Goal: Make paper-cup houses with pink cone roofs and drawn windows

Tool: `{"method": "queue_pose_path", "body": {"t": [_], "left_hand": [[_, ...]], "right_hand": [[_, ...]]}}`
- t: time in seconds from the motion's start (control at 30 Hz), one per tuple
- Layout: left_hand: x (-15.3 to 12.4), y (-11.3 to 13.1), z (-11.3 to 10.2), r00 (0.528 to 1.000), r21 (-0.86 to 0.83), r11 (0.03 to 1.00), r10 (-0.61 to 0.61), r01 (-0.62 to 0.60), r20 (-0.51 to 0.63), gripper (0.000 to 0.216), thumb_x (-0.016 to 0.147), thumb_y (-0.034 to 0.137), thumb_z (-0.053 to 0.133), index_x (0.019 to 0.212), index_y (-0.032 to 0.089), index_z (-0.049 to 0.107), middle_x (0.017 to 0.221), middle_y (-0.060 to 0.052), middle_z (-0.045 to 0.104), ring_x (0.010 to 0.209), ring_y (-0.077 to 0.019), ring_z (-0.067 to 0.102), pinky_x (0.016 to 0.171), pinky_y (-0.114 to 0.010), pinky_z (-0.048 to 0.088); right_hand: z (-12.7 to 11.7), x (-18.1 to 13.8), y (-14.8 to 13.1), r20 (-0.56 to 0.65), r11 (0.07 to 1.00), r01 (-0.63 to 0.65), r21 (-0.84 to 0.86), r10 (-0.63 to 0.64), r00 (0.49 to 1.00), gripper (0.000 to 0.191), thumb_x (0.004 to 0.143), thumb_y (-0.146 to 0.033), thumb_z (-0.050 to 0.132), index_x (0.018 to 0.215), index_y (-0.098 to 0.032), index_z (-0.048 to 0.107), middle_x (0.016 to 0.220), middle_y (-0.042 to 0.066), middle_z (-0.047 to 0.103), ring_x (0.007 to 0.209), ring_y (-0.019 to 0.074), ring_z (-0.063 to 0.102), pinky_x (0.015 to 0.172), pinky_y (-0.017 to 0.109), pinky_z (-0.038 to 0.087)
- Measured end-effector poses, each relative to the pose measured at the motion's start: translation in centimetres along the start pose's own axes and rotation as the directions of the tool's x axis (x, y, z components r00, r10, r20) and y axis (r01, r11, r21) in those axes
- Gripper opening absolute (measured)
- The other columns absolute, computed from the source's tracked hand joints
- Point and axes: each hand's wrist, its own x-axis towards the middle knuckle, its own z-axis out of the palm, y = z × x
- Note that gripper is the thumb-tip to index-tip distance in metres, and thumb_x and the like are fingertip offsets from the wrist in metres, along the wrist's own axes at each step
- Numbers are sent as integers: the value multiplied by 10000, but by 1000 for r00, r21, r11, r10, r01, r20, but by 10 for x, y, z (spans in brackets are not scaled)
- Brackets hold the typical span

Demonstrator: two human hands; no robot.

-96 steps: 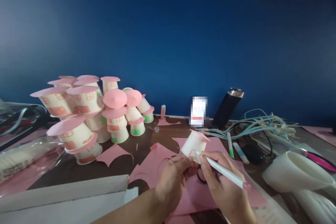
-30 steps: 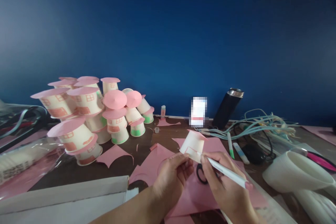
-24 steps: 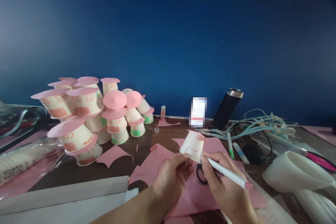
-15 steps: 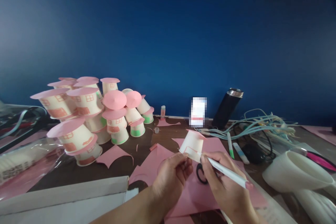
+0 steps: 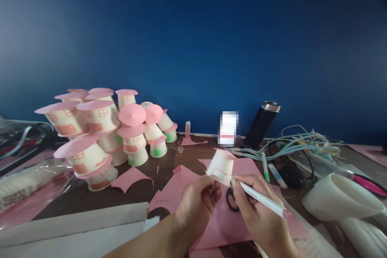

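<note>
A white paper cup (image 5: 222, 163) with a pink top is upside down, pinched at its rim by my left hand (image 5: 199, 199). Reddish lines of a door outline show low on its side. My right hand (image 5: 261, 209) is closed round a white marker pen (image 5: 263, 198) with a pink end, its tip at the cup's side near the rim. Beneath both hands lie sheets of pink paper (image 5: 223, 225). The black handle of a pair of scissors (image 5: 231, 200) shows between the hands, the rest hidden.
Stacked cup houses (image 5: 87, 157) with pink roofs stand at left. A phone (image 5: 229, 129), a dark flask (image 5: 261, 125), tangled cables (image 5: 299, 145), other markers (image 5: 277, 176) and a stack of white cups (image 5: 341, 197) lie at the back and right. A white box (image 5: 75, 225) is front left.
The reddish outline low on the cup shows slightly more clearly, and the pen tip has shifted very slightly. Both hands keep their grip, and everything else stays put.
</note>
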Motion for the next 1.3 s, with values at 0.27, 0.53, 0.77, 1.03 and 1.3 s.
{"method": "queue_pose_path", "body": {"t": [0.27,0.53,0.77,1.03,1.3], "left_hand": [[-2,0,0,1000,-6,1000,0,0,-4,190,806,-3,566,654,72,652,615,-35,639,575,-91,635,593,-182,553],[-2,2,3,1000,-6,1000,6,-7,-5,190,813,-1,564,663,73,656,616,-34,643,570,-89,632,586,-181,554],[-1,2,0,1000,-11,1000,10,-10,10,174,807,-3,578,674,74,660,614,-26,646,568,-86,631,604,-185,561],[1,3,0,1000,-20,1000,17,-17,2,179,811,1,577,672,72,663,622,-40,658,577,-98,640,614,-195,569],[0,7,4,1000,-35,999,25,-25,2,160,811,-2,578,698,75,661,653,-48,658,600,-103,650,601,-187,568]], "right_hand": [[0,0,-2,10,1000,-4,-3,4,1000,40,922,-245,589,922,-217,617,752,-9,634,642,120,624,615,209,492],[1,0,-3,33,1000,-24,-7,24,999,57,927,-259,577,903,-221,613,742,-11,637,639,126,627,607,215,486],[2,-1,-3,46,1000,-20,-7,20,999,80,928,-276,574,889,-218,613,744,-5,646,652,129,637,612,216,490],[3,-2,-4,91,994,-96,58,91,992,118,928,-298,566,863,-215,619,700,-8,636,587,131,611,555,223,488],[4,2,0,30,847,-414,334,430,902,254,915,-443,567,1008,-209,604,591,-37,577,444,120,516,404,215,441]]}}
